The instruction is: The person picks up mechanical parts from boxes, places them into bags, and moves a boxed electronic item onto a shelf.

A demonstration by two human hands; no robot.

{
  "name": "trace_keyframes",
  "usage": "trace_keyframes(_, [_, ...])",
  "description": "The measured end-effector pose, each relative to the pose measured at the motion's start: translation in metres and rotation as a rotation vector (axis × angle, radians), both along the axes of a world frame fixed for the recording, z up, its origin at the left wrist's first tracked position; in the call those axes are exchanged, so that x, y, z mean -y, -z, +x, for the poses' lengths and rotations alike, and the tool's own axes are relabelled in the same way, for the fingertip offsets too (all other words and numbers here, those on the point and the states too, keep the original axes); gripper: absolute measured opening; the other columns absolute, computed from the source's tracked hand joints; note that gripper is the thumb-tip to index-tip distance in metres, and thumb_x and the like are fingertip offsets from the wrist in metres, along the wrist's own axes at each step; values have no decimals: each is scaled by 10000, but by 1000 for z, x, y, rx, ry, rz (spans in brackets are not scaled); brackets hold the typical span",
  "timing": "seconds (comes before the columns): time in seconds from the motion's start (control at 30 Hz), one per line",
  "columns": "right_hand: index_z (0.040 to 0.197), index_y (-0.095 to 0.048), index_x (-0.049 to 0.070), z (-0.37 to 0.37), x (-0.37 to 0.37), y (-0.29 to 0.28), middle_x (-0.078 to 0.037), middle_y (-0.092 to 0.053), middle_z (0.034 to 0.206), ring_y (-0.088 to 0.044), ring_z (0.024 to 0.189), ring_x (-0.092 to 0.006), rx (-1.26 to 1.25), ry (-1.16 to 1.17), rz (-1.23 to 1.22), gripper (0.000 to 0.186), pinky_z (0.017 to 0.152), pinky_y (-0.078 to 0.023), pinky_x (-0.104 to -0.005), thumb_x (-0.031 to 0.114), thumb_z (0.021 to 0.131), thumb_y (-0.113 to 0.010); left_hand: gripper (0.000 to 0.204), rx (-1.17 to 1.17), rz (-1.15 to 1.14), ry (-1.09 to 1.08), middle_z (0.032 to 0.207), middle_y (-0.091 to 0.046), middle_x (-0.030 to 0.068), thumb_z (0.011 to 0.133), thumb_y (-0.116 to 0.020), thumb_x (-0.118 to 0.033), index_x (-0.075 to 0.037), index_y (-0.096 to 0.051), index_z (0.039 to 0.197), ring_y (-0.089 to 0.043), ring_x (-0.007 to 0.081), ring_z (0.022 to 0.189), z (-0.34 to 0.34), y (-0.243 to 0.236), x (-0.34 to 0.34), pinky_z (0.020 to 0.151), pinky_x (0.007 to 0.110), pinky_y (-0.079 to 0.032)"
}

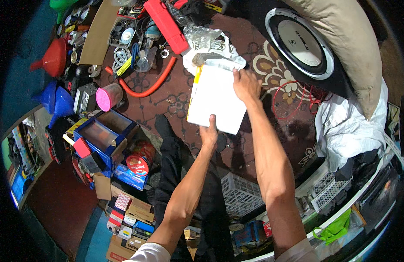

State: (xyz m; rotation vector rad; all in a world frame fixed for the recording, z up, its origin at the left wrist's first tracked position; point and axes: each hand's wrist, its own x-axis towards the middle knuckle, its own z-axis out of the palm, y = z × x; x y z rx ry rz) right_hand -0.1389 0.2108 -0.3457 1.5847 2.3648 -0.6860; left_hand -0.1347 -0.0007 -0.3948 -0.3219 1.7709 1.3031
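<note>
A flat white box or packet with a yellow edge [219,98] is held in front of me above the patterned carpet. My left hand [208,134] grips its near edge, with the thumb on top and the fingers hidden underneath. The right hand [247,86] is closed at its far right side, the fingers bent over the edge. Just beyond the box lies a crumpled white plastic bag [226,48] with a greyish piece [206,59] on it, too unclear to name.
On the left stand a blue case [106,135], a pink-lidded tub [107,98] and funnels [53,59]. An orange hose [145,93] curves beside a red case [167,27]. A round speaker [300,43] is at far right. Near my legs sits a grey plastic crate [241,194].
</note>
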Motion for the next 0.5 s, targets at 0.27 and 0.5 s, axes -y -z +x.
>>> trace_keyframes(0.27, [1007,-561,59,61,118,-28,-135,-541,923,-535,875,-333,-238,-107,-259,275,766,-429,-424,288,857,-572,842,546,180,-656,1480,-219,47,829,-127,-726,-142,-205,1430,-196,274,1355,23,14,111,1102,456,-165])
trace_keyframes(0.5, [1186,-455,59,48,77,75,-191,-506,1148,-475,1081,-342,-306,-283,105,499,892,-338,-508,435,866,-522,906,391,-5,-518,1508,-137,33,791,-97,-768,-148,-152,1450,-129,256,1375,15,46,125,1117,425,-97])
